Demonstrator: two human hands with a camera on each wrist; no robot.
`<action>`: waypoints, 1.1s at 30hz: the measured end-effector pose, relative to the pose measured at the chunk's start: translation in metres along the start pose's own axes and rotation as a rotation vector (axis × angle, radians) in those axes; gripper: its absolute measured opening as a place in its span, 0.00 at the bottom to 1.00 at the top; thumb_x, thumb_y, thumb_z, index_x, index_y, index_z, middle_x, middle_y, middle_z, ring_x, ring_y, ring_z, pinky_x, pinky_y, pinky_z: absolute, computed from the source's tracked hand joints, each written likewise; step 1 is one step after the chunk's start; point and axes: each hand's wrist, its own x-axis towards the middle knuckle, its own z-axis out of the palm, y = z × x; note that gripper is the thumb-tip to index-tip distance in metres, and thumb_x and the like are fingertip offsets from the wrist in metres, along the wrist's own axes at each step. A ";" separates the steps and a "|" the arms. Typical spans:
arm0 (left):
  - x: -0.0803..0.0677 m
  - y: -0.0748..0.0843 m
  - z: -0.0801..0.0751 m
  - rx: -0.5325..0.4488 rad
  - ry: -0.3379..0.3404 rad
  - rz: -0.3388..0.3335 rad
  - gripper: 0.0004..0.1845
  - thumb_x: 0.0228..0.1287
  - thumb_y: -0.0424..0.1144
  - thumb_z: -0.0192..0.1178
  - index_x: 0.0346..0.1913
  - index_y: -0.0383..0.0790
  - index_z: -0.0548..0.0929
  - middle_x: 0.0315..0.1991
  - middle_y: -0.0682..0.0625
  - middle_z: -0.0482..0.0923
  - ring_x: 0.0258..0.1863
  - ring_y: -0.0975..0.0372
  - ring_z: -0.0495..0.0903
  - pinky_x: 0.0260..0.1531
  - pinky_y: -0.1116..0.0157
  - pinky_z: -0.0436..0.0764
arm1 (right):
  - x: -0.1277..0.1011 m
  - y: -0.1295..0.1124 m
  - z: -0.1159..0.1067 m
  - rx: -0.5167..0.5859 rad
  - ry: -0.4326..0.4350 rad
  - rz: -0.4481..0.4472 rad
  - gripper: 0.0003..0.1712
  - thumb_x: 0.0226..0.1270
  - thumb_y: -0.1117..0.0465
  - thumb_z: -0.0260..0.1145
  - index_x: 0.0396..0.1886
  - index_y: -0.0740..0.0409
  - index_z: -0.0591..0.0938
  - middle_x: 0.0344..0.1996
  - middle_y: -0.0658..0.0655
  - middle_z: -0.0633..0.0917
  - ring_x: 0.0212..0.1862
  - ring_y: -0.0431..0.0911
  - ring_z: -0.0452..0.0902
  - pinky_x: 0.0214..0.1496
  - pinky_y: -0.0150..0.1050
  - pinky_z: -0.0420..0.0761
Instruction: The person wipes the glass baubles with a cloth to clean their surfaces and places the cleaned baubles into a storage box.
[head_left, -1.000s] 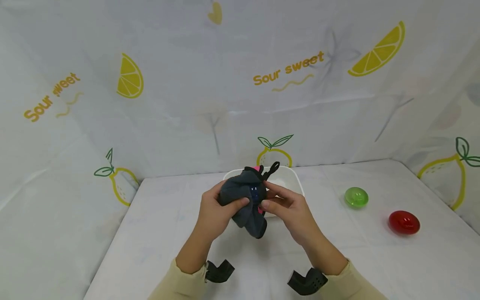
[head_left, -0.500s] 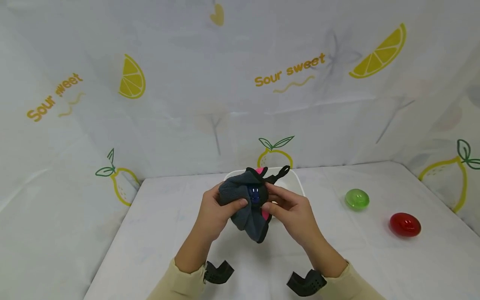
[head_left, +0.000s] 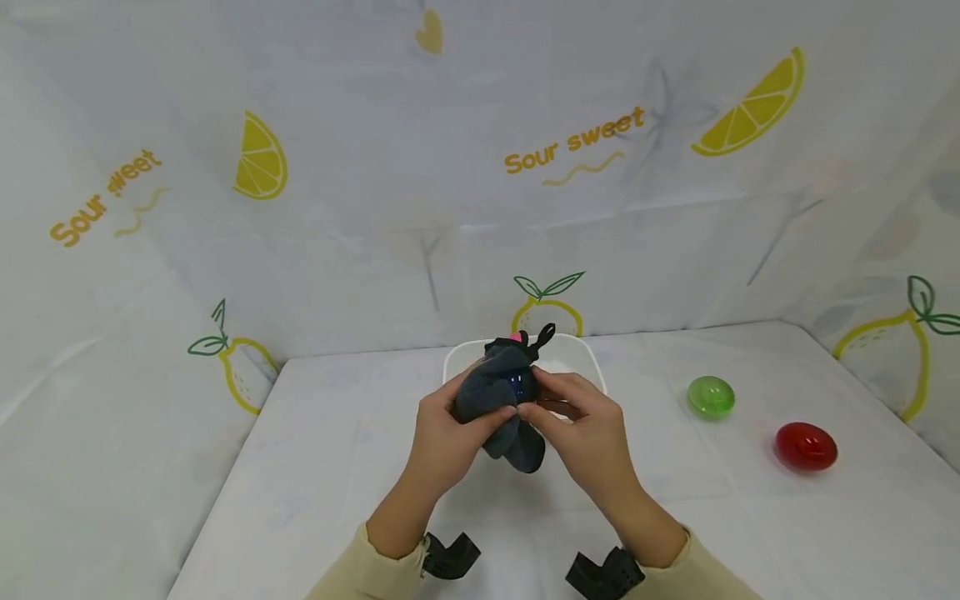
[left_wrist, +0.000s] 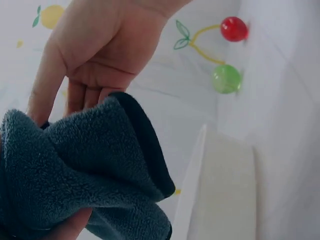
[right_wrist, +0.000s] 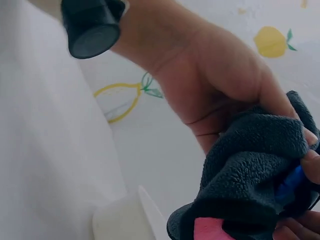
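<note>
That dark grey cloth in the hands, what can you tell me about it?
The dark grey cloth looks like soft fleece with a black edge, a black loop at the top and a pink patch. It is bunched round a small blue object, held up in front of the white tub. The left hand and right hand both grip it.

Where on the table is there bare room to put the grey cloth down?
Bare table stretches left of the left hand, out to the backdrop. A smaller patch lies between the right hand and the green ball. Crowded: behind the grey cloth stands the white tub, and the red ball sits far right.
</note>
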 end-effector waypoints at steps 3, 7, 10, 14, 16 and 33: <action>0.000 0.000 0.000 0.028 0.008 0.041 0.32 0.54 0.36 0.74 0.65 0.47 0.78 0.59 0.50 0.80 0.57 0.58 0.81 0.51 0.63 0.82 | -0.001 0.000 0.002 -0.087 0.011 -0.030 0.27 0.54 0.68 0.76 0.56 0.61 0.83 0.46 0.55 0.86 0.43 0.43 0.86 0.45 0.32 0.84; 0.002 0.003 -0.007 0.010 0.011 0.036 0.31 0.52 0.33 0.75 0.62 0.45 0.80 0.57 0.48 0.82 0.55 0.57 0.82 0.50 0.62 0.83 | 0.001 0.001 0.000 -0.028 -0.034 -0.045 0.27 0.53 0.71 0.76 0.55 0.63 0.83 0.47 0.59 0.86 0.43 0.45 0.86 0.44 0.32 0.84; 0.003 0.004 -0.012 -0.023 -0.010 0.006 0.28 0.51 0.31 0.74 0.59 0.42 0.82 0.54 0.45 0.83 0.52 0.55 0.83 0.49 0.61 0.83 | 0.004 0.004 -0.006 0.082 -0.106 -0.013 0.26 0.53 0.74 0.74 0.54 0.67 0.82 0.47 0.64 0.86 0.43 0.43 0.86 0.42 0.34 0.85; 0.004 0.006 -0.018 -0.086 -0.060 -0.058 0.23 0.51 0.30 0.74 0.53 0.38 0.84 0.48 0.44 0.85 0.47 0.55 0.83 0.47 0.60 0.83 | 0.008 0.008 -0.016 0.185 -0.200 0.067 0.25 0.53 0.75 0.74 0.53 0.71 0.81 0.43 0.60 0.87 0.42 0.40 0.86 0.39 0.37 0.86; 0.004 0.007 -0.020 -0.135 -0.096 -0.083 0.22 0.51 0.30 0.74 0.52 0.35 0.83 0.46 0.46 0.84 0.45 0.56 0.82 0.45 0.59 0.83 | 0.009 0.010 -0.022 0.235 -0.243 0.107 0.24 0.53 0.76 0.73 0.52 0.73 0.81 0.43 0.52 0.88 0.42 0.39 0.86 0.39 0.37 0.86; 0.005 0.001 -0.017 -0.263 -0.055 -0.096 0.26 0.56 0.37 0.72 0.55 0.29 0.79 0.48 0.45 0.83 0.45 0.58 0.81 0.45 0.62 0.84 | 0.009 -0.003 -0.019 0.213 -0.191 0.063 0.25 0.50 0.76 0.75 0.51 0.68 0.83 0.45 0.55 0.85 0.43 0.42 0.84 0.45 0.38 0.85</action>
